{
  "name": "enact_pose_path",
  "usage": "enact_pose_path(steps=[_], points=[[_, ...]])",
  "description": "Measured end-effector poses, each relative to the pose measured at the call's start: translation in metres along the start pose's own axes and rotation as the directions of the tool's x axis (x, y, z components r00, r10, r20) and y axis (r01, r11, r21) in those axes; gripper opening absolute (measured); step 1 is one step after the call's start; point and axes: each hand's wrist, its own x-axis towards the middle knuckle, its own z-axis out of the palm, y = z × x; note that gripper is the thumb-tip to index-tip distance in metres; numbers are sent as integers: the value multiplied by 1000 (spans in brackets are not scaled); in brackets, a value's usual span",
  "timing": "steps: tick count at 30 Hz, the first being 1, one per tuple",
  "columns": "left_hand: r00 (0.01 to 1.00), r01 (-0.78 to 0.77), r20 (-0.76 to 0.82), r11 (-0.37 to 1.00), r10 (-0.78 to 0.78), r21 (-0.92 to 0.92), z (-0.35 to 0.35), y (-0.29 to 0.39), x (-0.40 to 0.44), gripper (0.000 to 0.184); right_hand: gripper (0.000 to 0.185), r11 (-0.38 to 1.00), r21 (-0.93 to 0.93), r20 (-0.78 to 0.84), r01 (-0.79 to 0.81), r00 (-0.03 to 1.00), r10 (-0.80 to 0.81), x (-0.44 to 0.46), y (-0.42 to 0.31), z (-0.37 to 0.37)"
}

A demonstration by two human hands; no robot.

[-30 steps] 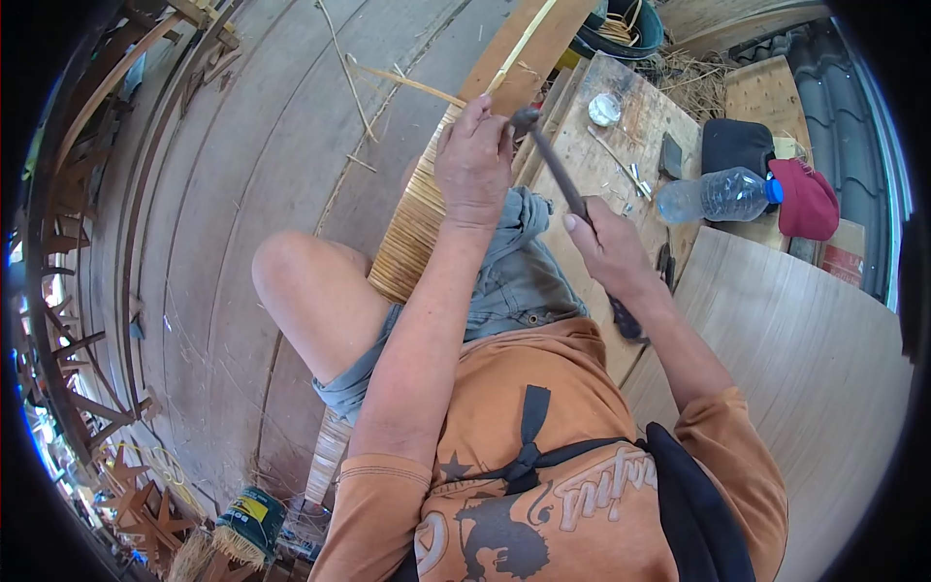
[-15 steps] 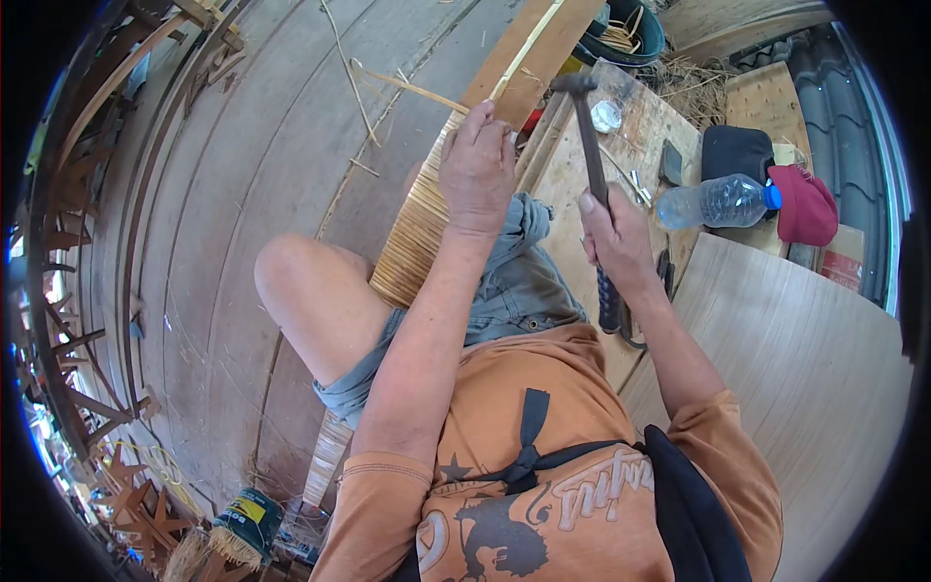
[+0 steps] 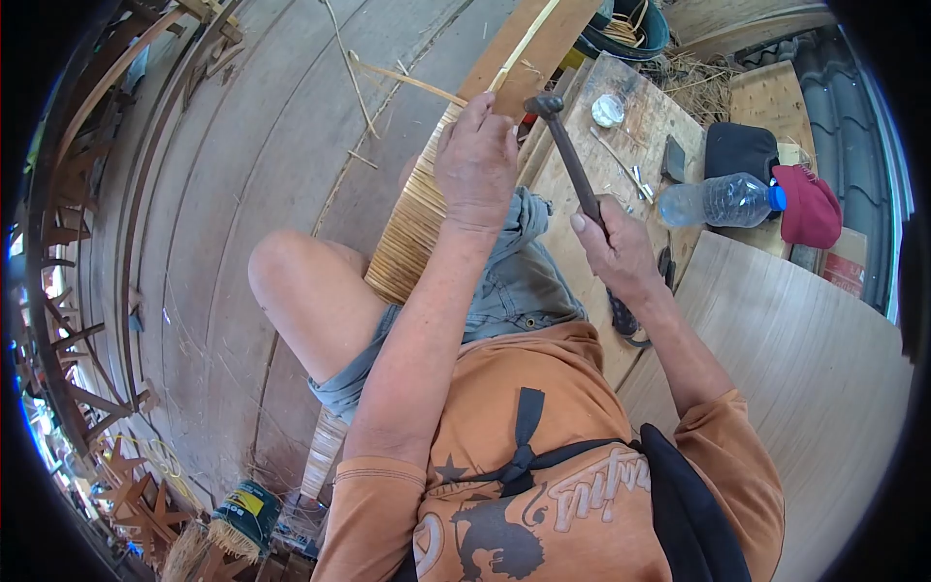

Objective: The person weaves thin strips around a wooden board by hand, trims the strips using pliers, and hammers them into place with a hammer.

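Note:
My right hand point(image 3: 626, 254) is wrapped around the handle of a hammer point(image 3: 574, 165). Its metal head is raised to the right of my left hand, apart from it. My left hand point(image 3: 477, 165) is closed over a long board point(image 3: 531, 66), fingertips pinching a pale flat cane strip point(image 3: 524, 44) that runs up along the board. What lies under the fingers is hidden. Below that hand, the board is covered by close rows of wrapped strips point(image 3: 407, 247) and rests between my legs. Another thin strip point(image 3: 417, 84) sticks out leftward from beside the fingertips.
On the wooden bench at right are a white round container point(image 3: 608, 111), a phone-like dark object point(image 3: 673, 159), a plastic bottle point(image 3: 722, 201), a maroon cap point(image 3: 807, 207) and dark-handled cutters point(image 3: 626, 315). A bucket point(image 3: 635, 34) holds strips. Loose strips lie on the plank floor point(image 3: 233, 145).
The hammer has swung down and leftward, its head now closer to my left hand. My left hand stays at the board, nearly unmoved.

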Motion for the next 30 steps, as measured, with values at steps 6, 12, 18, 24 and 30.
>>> enact_pose_path(steps=[6, 12, 18, 24, 30], points=[[996, -64, -57, 998, 65, 20, 2, -4, 0, 11, 22, 984, 165, -76, 70, 995, -58, -11, -16, 3], [997, -43, -70, 999, 41, -16, 2, -1, 2, 9, 22, 998, 27, -8, -58, 998, 58, -1, 1, 7], [999, -14, -34, 999, 12, -45, 1, 0, 2, 8, 22, 983, 135, -96, 128, 989, -116, -14, -11, 7], [996, -58, -63, 998, 56, -37, 4, -4, 0, 7, 23, 972, 210, -73, -105, 990, 123, -8, 10, 7], [999, -9, -40, 997, 5, -82, 4, -2, -1, 5, 26, 900, 392, -3, -189, 978, 207, -5, 7, 3]])
